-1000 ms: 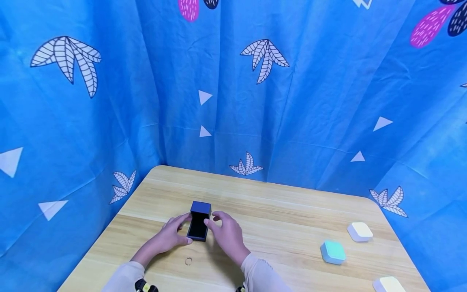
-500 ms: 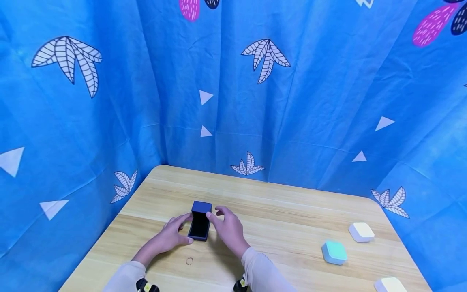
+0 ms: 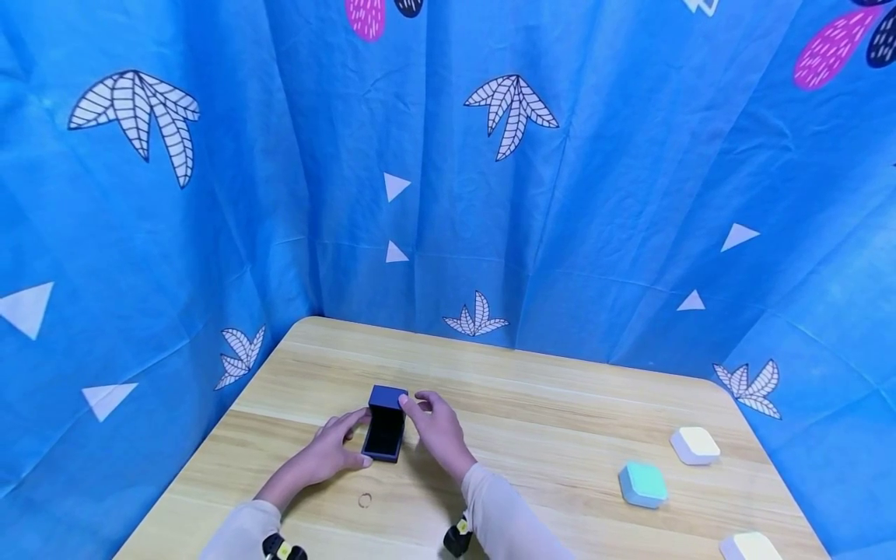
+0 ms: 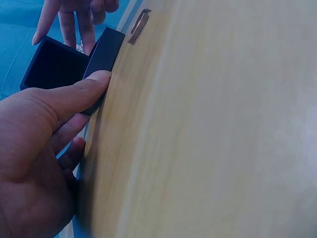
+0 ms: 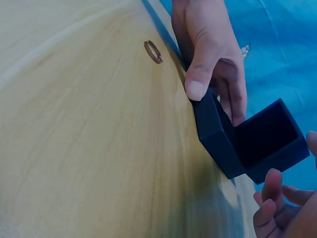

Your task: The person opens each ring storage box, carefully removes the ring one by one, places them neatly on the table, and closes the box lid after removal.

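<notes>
Open dark box (image 3: 383, 443) on a wooden table (image 3: 546, 435), a thin ring (image 3: 365, 500) nearby.
The left hand (image 3: 327, 455) pinches its base (image 5: 213, 134); the right hand (image 3: 437, 432) has loosely bent fingers at the lid (image 3: 388, 397), grip unclear. Likely light and stiff, it should steady best by its base.

- On tabletop (image 3: 532, 435), between left hand (image 3: 327, 455) and right hand (image 3: 438, 432): ring box (image 3: 384, 428)
- Before ring box, also on tabletop: ring (image 3: 365, 506)
- Well right: middle block (image 3: 643, 484); behind and right, far block (image 3: 695, 445); before and right, near block (image 3: 750, 546)
- Behind tabletop: curtain (image 3: 595, 194)
</notes>
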`<state>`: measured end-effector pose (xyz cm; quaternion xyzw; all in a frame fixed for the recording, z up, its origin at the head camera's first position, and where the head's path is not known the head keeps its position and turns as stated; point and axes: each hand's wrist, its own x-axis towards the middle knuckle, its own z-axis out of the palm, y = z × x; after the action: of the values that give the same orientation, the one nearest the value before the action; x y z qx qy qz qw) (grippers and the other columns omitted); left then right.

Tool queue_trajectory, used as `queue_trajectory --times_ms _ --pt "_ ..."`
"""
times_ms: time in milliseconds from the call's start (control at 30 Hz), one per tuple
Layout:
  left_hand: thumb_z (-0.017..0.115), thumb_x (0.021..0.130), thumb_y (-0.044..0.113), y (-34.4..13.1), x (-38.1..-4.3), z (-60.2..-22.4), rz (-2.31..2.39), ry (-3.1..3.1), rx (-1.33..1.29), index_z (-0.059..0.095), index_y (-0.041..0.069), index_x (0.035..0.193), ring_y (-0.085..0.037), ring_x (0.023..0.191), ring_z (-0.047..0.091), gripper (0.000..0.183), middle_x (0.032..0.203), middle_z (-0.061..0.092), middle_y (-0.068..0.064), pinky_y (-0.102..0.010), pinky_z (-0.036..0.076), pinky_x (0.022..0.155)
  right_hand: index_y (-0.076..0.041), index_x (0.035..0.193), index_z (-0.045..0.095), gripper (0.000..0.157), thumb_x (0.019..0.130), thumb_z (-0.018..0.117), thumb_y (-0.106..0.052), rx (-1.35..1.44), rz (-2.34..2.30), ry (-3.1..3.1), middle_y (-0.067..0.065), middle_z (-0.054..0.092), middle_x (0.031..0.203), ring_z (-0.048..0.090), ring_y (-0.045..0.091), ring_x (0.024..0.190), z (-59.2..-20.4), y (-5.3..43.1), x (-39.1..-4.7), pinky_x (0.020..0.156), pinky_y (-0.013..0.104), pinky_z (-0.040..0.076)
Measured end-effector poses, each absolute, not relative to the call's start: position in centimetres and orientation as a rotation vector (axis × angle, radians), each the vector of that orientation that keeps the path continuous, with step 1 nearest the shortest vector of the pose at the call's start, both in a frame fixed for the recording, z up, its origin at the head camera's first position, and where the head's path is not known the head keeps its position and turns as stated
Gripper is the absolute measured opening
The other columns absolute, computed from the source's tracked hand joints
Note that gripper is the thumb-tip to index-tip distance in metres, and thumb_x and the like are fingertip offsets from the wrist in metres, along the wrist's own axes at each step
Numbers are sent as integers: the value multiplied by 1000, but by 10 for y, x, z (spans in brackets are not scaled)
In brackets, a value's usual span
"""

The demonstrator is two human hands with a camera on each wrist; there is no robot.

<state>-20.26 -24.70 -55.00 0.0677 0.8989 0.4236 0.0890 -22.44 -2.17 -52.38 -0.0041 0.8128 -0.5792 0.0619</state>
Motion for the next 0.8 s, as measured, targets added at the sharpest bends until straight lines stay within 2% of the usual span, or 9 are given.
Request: queue_trajectory --times_ms 133,233,400,800 --pt "87 77 27 -247 -203 -550 1257 2676 203 41 18 154 -24 120 49 90 145 56 1 -52 42 104 -11 138 58 76 89 60 -68 -2 -1788 2399 7 66 120 64 19 96 -525 -24 -225 67 33 57" --pt "87 78 27 -247 -203 -549 1258 2679 213 41 18 154 -24 120 49 89 145 56 0 -52 42 103 -10 139 57 76 89 61 -67 -6 -1817 2370 8 68 117 64 21 80 -526 -26 -226 62 35 56" --pt "86 79 28 -248 -202 -550 1256 2680 228 41 18 154 -24 120 49 88 145 56 0 -51 43 103 -7 139 56 75 90 62 -64 -17 -1865 2318 6 69 110 55 19 58 -529 -29 -227 54 33 51" --pt "86 79 27 -249 -202 -550 1269 2671 220 41 18 154 -26 120 49 89 145 56 -1 -52 42 103 -6 133 60 67 92 63 -60 -53 -1932 2245 4 70 105 51 17 58 -533 -31 -227 53 29 47"
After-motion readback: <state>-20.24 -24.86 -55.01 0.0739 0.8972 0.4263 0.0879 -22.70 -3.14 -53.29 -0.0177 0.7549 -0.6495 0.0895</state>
